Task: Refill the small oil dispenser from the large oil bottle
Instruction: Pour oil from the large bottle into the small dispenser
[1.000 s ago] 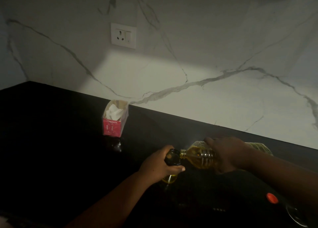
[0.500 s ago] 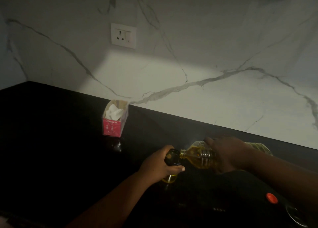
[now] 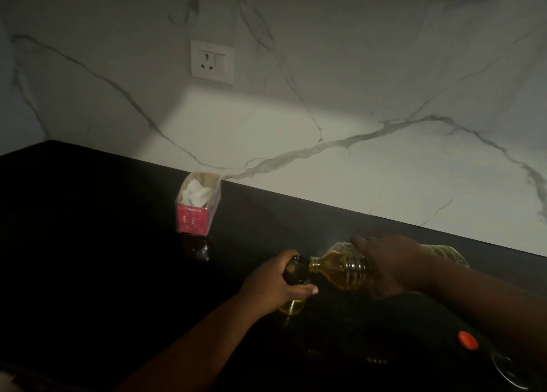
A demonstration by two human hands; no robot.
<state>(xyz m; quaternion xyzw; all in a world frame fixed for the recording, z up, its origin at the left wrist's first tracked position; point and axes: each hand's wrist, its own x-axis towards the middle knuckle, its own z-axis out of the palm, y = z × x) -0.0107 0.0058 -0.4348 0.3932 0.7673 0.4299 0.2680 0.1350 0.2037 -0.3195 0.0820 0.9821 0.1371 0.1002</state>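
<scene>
- Small oil dispenser (image 3: 296, 276) sits near-centre on the black counter (image 3: 88, 243), upright as far as you can tell; yellow oil shows at its base, dark top at its mouth.
- Far left of it: pink carton (image 3: 197, 211) w/ white paper sticking out of its open top, standing on the counter near the marble backsplash (image 3: 355, 154). White wall socket (image 3: 212, 61) is up on the backsplash above the carton.
- Your left hand (image 3: 273, 285) is wrapped round the dispenser, thumb across the near side, fingers curled on it.
- Just right of the dispenser: large oil bottle (image 3: 340, 268), tipped about horizontal, neck pointing left, its mouth touching or right at the dispenser's top. Can't make out a stream in the dim light. Yellow oil fills the neck & shoulder.
- Your right hand (image 3: 390, 264) clamps the bottle's body from above, fingers curled over the far side; the bottle's back end pokes out right of the hand.
- Near right: orange-red cap (image 3: 467, 340) lying on the counter, well apart from both hands.
- Near-right corner: a clear glassy rim (image 3: 509, 372), too dark to ID.
</scene>
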